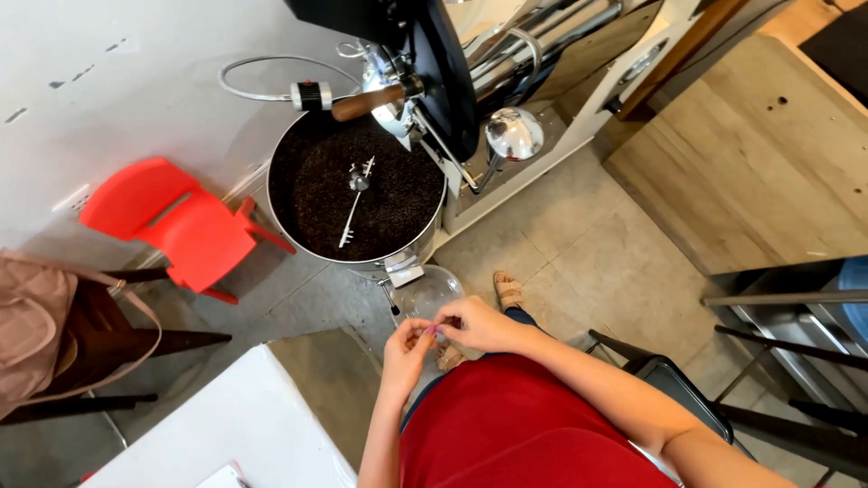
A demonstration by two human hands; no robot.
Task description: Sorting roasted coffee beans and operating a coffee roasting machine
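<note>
Head view, near to far. At six o'clock, a red garment [524,425]; at seven, a white table corner [244,416] with a small paper at its edge. Just above centre-bottom, the left hand [407,348] and right hand [479,323] met fingertip to fingertip, fingers curled nearly closed, pinching a tiny pinkish item [439,333] too small to identify. Open tiled floor [579,262] lay toward three o'clock. Beyond, a clear bowl [427,294] sat under the round cooling tray [357,190] of dark beans. A red chair [176,221] stood at nine o'clock.
</note>
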